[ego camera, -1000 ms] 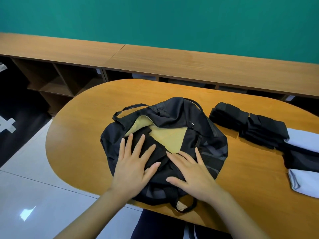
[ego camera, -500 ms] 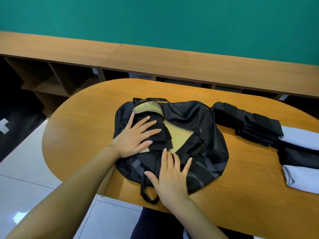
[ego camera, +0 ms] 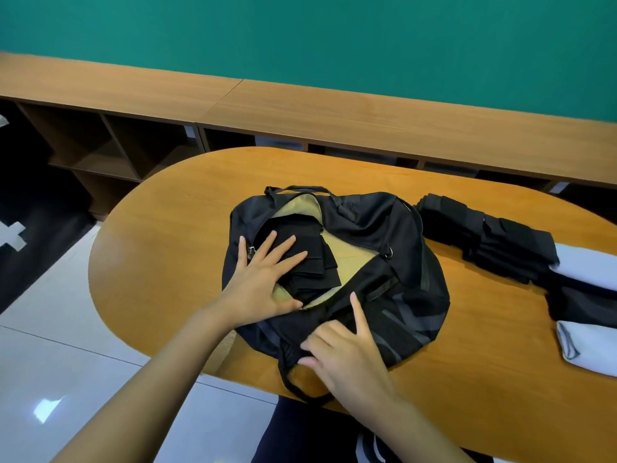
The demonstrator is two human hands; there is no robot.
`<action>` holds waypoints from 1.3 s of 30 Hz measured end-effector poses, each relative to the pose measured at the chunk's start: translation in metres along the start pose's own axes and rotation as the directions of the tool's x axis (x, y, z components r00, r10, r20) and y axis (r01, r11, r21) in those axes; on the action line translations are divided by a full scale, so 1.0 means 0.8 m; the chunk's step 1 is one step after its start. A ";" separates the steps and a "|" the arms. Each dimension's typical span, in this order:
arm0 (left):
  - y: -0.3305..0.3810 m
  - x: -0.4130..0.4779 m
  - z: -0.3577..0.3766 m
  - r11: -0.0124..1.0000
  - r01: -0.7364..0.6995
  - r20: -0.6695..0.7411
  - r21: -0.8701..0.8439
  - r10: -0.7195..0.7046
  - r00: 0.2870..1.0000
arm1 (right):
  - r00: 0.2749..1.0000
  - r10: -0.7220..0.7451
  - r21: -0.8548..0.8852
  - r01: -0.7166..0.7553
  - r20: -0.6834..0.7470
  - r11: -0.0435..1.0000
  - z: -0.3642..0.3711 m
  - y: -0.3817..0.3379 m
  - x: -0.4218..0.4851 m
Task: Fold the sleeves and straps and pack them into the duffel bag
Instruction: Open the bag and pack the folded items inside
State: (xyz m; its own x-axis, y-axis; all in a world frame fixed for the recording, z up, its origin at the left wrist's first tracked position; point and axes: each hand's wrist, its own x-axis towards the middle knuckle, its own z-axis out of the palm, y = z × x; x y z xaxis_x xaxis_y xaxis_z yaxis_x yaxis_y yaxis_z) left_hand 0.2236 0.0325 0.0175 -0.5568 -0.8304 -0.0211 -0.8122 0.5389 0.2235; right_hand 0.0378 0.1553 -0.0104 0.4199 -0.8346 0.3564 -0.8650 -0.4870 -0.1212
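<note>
The left hand (ego camera: 263, 282) lies flat with fingers spread, pressing on the folded black pieces (ego camera: 310, 262) inside the open mouth of the duffel bag (ego camera: 384, 235), on its tan lining (ego camera: 350, 259). The right hand (ego camera: 347, 355) rests on the bag's near side, forefinger (ego camera: 356, 312) straight and the other fingers bent onto the fabric; whether they pinch it I cannot tell. A handle loop (ego camera: 290, 382) hangs over the near edge of the wooden surface (ego camera: 160, 262). Just right of the bag lies a row of folded black straps (ego camera: 484, 238), and beyond them white sleeves (ego camera: 584, 265), all unpacked.
</note>
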 end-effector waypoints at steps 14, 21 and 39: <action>0.010 -0.012 0.004 0.674 0.333 -0.154 -0.659 -0.554 0.818 | 0.631 0.561 0.664 -0.726 0.537 0.180 0.012 0.067 0.150; -0.005 -0.019 -0.014 0.396 0.268 0.081 -0.878 -0.429 0.900 | 0.715 0.506 0.684 -0.668 0.482 0.293 0.019 0.008 0.164; 0.015 -0.063 -0.034 0.642 0.202 -0.328 -0.739 -0.606 0.725 | 0.892 0.228 0.281 -0.351 0.389 0.893 0.019 0.023 0.129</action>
State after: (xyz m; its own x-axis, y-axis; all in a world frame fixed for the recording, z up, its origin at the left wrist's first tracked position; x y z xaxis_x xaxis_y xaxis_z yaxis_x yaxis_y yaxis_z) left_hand 0.2462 0.0770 0.0477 0.1456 -0.9748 0.1689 -0.5057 0.0734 0.8596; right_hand 0.0696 0.0561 0.0101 0.2843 -0.9561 -0.0704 -0.8429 -0.2143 -0.4936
